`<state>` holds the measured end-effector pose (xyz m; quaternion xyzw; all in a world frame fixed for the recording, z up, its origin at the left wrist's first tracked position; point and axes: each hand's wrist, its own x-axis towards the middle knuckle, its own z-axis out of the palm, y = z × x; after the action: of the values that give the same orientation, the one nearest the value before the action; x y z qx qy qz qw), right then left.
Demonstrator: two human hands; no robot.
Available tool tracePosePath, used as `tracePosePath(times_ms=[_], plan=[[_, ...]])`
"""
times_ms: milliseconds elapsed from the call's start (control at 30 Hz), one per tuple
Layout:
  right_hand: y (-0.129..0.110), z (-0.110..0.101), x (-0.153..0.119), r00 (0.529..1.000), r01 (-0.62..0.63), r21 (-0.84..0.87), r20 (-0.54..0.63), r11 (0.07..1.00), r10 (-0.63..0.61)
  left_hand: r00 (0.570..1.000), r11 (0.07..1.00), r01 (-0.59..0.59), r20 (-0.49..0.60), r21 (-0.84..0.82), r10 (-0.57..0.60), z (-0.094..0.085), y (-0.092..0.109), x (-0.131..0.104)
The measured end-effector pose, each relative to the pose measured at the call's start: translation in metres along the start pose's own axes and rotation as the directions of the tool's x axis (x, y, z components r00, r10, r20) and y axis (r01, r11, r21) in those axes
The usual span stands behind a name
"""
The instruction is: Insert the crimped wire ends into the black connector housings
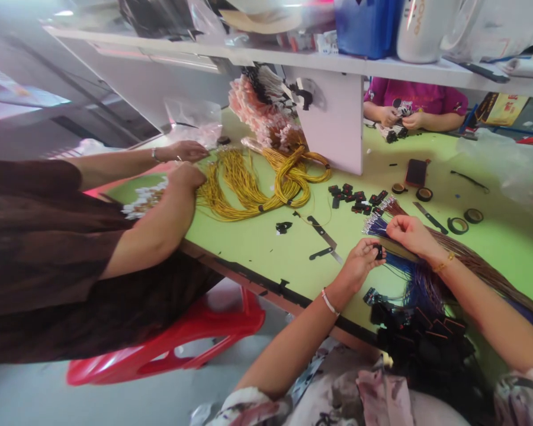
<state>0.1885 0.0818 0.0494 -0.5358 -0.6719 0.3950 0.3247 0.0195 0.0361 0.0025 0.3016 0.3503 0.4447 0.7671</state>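
Note:
My left hand (363, 260) holds a small black connector (379, 252) between its fingers and thumb. Just to the right, my right hand (406, 234) is closed at the tips of the wires, its fingers pinched; what they hold is too small to make out. Under and beside it lie blue wires (400, 264) and a long bundle of brown wires (471, 260) with metal terminals at their ends. Loose black connectors (359, 198) are scattered behind my hands. A heap of black connectors with wires (430, 337) sits at the table edge close to my body.
Knives (322, 232), tape rolls (457, 225) and a dark phone-like block (416, 173) lie on the green table (257, 254). Yellow wire bundles (244, 189) are by a co-worker's hands at left. Another person works beyond the white divider (337, 130). A shelf (293, 58) runs overhead.

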Motion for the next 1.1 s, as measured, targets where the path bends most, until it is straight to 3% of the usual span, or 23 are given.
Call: tracePosePath(times_ms=[300,633,867,1100], plan=[[0.005,0.019,-0.04,1.0,0.027,-0.113,-0.01,0.993,-0.028,1.0,0.997,0.001,-0.012,-0.081,-0.002,0.0,-0.001,0.001],[0.008,0.024,-0.043,0.998,0.025,-0.275,-0.046,0.961,-0.039,1.0,0.998,0.001,-0.008,-0.056,-0.002,0.0,-0.001,0.001],[0.005,0.024,-0.044,0.997,0.034,-0.286,-0.051,0.958,-0.051,1.0,0.999,0.002,-0.015,-0.051,-0.003,0.0,0.0,0.001],[0.008,0.03,-0.041,0.984,0.16,-0.321,-0.025,0.933,-0.178,0.999,0.999,-0.008,-0.045,0.042,0.01,-0.001,-0.006,0.0]])
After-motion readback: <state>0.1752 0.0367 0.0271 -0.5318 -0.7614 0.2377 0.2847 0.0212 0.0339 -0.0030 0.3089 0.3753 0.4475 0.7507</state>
